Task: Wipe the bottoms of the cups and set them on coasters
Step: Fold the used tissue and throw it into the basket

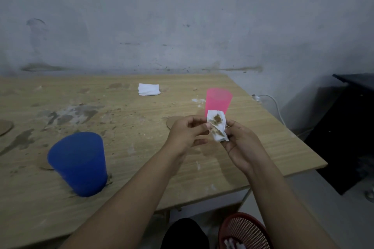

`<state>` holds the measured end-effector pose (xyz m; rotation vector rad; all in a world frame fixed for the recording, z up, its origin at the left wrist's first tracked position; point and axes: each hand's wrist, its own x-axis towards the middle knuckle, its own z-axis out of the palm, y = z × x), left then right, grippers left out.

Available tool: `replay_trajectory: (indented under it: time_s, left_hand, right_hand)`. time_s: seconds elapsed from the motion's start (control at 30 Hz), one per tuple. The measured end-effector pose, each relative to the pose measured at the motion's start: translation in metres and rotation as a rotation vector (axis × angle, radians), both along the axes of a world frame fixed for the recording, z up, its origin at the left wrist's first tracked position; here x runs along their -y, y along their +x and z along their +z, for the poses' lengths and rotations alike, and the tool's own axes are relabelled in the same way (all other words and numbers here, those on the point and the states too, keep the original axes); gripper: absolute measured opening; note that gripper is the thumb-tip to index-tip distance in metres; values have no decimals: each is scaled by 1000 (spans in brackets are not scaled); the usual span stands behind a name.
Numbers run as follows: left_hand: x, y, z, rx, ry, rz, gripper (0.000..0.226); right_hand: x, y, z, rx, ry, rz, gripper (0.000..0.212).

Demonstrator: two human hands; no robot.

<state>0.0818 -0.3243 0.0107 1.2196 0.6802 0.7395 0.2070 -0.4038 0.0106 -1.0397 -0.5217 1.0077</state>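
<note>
Both hands, left hand (185, 132) and right hand (241, 143), pinch a soiled tissue (217, 125) between them. It looks limp and tear-prone; hold it by clean edges. The pink cup (218, 101) stands just beyond them, the blue cup (79, 163) far left on the bench (141, 127); both probably light, smooth plastic.

You have two cups and two tissues here.
Blue cup (78, 162), pink cup (218, 100); soiled tissue (217, 125), clean tissue (149, 89).

No writing, label, brand or number could be read anywhere: the blue cup (78, 164), the pink cup (218, 101) and the stained tissue (217, 127) all showed plain, unmarked surfaces.
</note>
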Motion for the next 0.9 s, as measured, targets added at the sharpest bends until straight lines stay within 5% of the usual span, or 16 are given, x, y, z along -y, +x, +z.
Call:
replay_trajectory:
  time_s: [0.57,0.9]
  left_hand:
    - [-1,5,-7,69,174,-30,9]
    - [4,2,-13,-203,793,26,30]
  right_hand:
    - [8,1,5,171,-59,26,19]
    - [9,3,6,70,-98,32,31]
